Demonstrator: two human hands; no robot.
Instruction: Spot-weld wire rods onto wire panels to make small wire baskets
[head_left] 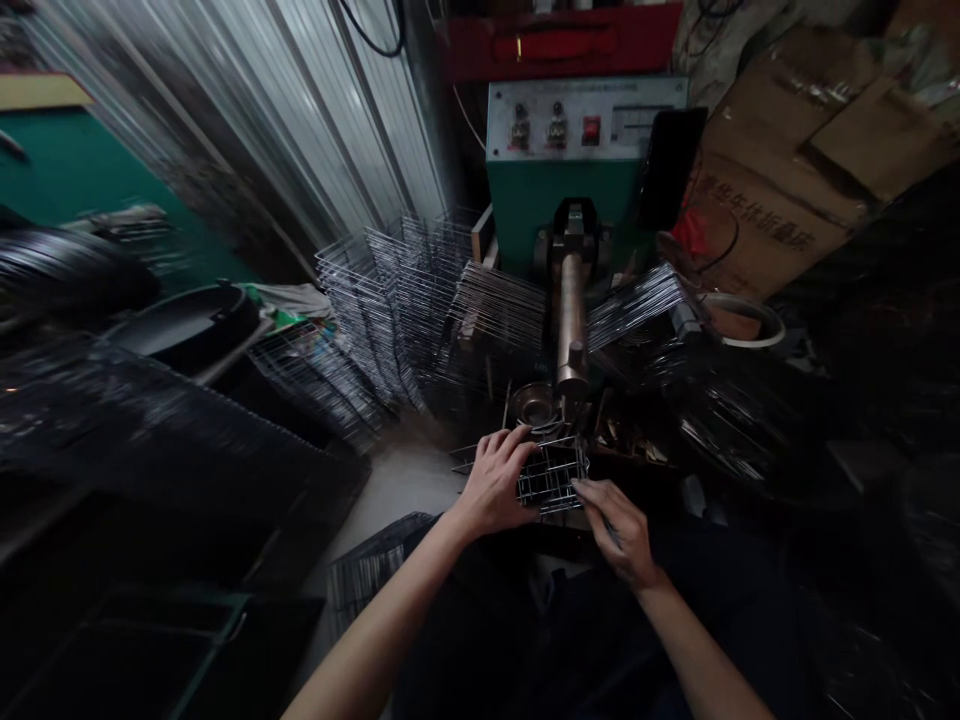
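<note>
Hands [559, 505] gripping wire rack [553, 478], welder [571, 320] ahead

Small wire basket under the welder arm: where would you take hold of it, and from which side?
Probably by the wire basket's two end frames, one from each side. The left hand already grips the left end, and the right hand touches the right front corner; the open mesh gives finger holds.

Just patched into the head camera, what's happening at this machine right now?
A person is working at a green spot-welding-type machine with a brass-coloured cylindrical arm. The left hand grips the near left side of a small silver wire-grid basket held just below that arm. The right hand touches the basket's right edge and appears to hold a thin wire piece. Stacks of finished wire grids stand behind on the left.
</note>
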